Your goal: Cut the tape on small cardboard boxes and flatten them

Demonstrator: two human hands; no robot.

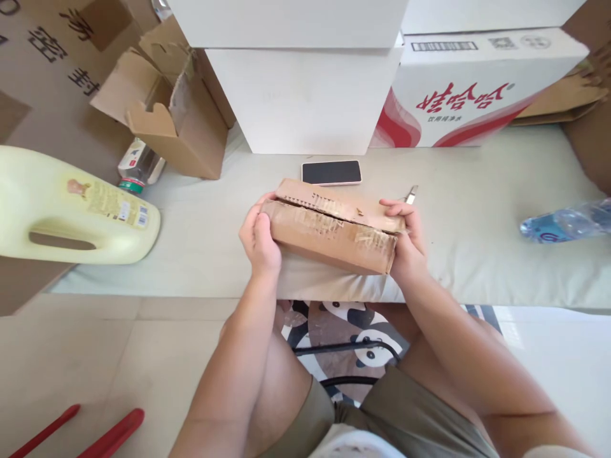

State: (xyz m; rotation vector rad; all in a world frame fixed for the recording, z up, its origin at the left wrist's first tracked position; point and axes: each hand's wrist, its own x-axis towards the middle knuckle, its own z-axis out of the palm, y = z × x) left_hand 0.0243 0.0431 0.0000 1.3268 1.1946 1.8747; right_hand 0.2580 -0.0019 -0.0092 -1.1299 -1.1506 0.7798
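Observation:
A flat brown cardboard box (329, 238) is held between my two hands, above the front part of the cloth-covered surface (458, 242). Its long near edge has a dark gap along the lid and torn, scuffed paper beside it. My left hand (261, 238) grips the left end, thumb on the near side. Around the right end is my right hand (408, 242), with its fingers at the lid's corner. Just beyond that hand lies a small utility knife (411, 194), partly hidden by the fingers. Behind the box rests a phone (331, 172) with a dark screen.
White cartons (305, 102) stand along the back, one with red print (458, 108). On the left are an open cardboard box (191, 133), a clear bottle (136, 162) and a big pale-yellow jug (81, 210). A water bottle (563, 222) lies at right.

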